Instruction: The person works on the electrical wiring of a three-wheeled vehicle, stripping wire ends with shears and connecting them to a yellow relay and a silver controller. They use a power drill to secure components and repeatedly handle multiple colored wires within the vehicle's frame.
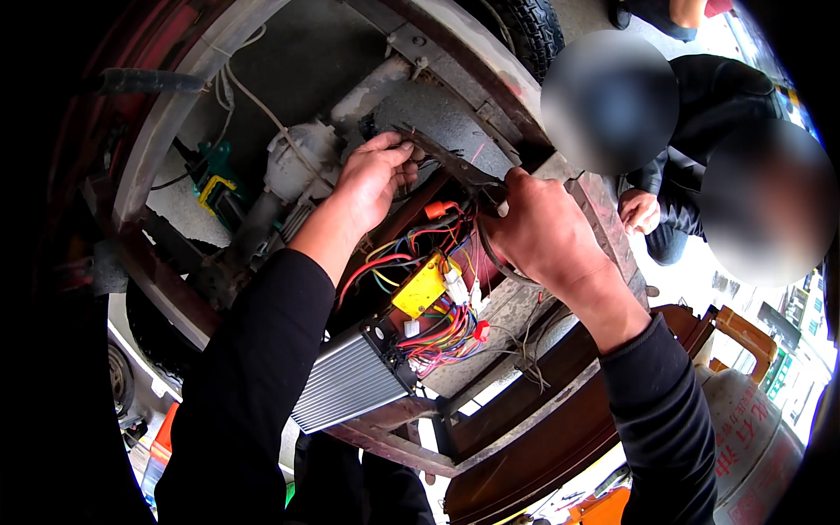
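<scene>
My right hand is closed round the handles of a pair of dark scissors, and a handle loop shows below the fingers. The blades point left, toward my left hand. Thumb and fingers of that hand pinch a thin wire close to the blade tips; its far end is hard to make out. Below both hands lies a bundle of coloured wires with white connectors. A yellow box sits among them, next to a finned silver controller box. An orange connector rests just under the blades.
A rusty metal vehicle frame surrounds the work, with an axle housing inside it. A green and yellow tool lies beyond on the left. Two people crouch at the right, one hand near the frame. A grey drum stands lower right.
</scene>
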### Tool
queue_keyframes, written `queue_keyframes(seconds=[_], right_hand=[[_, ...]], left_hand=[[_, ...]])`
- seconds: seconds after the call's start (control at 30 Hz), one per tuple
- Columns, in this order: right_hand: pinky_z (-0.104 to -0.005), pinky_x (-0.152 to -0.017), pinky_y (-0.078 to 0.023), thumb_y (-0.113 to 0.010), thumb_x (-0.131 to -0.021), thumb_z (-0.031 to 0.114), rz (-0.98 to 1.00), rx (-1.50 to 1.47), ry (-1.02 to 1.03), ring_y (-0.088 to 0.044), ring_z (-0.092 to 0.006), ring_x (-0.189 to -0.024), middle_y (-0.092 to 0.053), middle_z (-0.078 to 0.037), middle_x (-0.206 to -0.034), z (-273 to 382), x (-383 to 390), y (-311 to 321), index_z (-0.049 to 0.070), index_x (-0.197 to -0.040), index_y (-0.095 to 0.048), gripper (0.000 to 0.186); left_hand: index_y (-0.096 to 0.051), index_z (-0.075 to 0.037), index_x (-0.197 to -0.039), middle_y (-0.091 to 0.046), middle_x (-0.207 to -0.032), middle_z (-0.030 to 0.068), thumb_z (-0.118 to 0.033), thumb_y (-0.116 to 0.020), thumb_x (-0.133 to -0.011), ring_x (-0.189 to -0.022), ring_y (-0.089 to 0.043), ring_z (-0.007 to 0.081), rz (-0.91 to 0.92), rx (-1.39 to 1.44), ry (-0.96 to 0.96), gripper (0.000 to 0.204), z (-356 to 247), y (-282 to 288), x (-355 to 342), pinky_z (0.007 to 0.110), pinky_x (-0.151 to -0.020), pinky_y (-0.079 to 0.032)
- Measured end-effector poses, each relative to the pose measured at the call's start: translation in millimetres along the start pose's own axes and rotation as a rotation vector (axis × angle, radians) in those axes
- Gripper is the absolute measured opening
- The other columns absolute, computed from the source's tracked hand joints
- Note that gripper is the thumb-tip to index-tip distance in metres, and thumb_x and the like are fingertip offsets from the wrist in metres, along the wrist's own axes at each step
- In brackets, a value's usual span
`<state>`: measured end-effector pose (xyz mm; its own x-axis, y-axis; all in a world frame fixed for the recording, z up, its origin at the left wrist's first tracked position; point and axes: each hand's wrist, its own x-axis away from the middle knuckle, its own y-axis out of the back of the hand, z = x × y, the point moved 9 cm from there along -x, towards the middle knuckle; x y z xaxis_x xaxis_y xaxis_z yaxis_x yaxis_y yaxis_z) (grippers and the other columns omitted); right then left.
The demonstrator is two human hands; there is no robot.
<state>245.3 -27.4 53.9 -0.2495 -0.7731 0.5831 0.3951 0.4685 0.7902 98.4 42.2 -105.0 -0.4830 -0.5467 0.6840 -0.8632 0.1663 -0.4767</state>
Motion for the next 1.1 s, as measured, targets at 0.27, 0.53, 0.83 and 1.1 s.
queue_keyframes(seconds=[0.27, 0.53, 0.83, 1.1], right_hand=[[-0.0476, -0.080, -0.056, -0.069, -0.083, 0.032, -0.035, -0.038, 0.050, -0.068, -0.0438, -0.089, -0.068, -0.029, -0.087, -3, -9, 9, -0.007, -0.096, -0.064, 0.041], [-0.0470, -0.081, -0.056, -0.067, -0.084, 0.036, 0.082, 0.081, -0.005, -0.069, -0.0423, -0.091, -0.069, -0.027, -0.090, -1, -11, 7, -0.006, -0.097, -0.066, 0.043], [-0.0451, -0.080, -0.057, -0.067, -0.083, 0.027, 0.019, 0.198, 0.084, -0.070, -0.0391, -0.089, -0.071, -0.023, -0.091, 17, -9, 19, -0.002, -0.093, -0.072, 0.031], [-0.0445, -0.082, -0.057, -0.067, -0.080, 0.023, 0.032, 0.091, -0.054, -0.070, -0.0396, -0.091, -0.071, -0.025, -0.092, 0, -9, 16, -0.002, -0.091, -0.072, 0.028]], left_hand=[[-0.062, -0.005, -0.111, -0.068, -0.100, 0.0064, -0.015, -0.059, -0.100, -0.088, -0.063, 0.0179, -0.054, 0.014, 0.050, 0.015, 9, 5, -1, 0.032, -0.081, -0.051], [-0.062, 0.000, -0.110, -0.068, -0.098, 0.0098, -0.014, -0.057, -0.101, -0.087, -0.065, 0.0192, -0.104, 0.121, 0.001, 0.017, 15, 17, -7, 0.032, -0.080, -0.054], [-0.060, 0.000, -0.109, -0.067, -0.101, 0.0100, -0.009, -0.057, -0.099, -0.096, -0.064, 0.0225, -0.074, 0.031, 0.012, 0.014, 13, 16, -6, 0.036, -0.090, -0.052], [-0.064, -0.010, -0.097, -0.061, -0.092, -0.0005, -0.021, -0.066, -0.094, -0.086, -0.052, 0.0126, 0.086, 0.079, 0.143, 0.012, 14, -9, 2, 0.031, -0.083, -0.044]])
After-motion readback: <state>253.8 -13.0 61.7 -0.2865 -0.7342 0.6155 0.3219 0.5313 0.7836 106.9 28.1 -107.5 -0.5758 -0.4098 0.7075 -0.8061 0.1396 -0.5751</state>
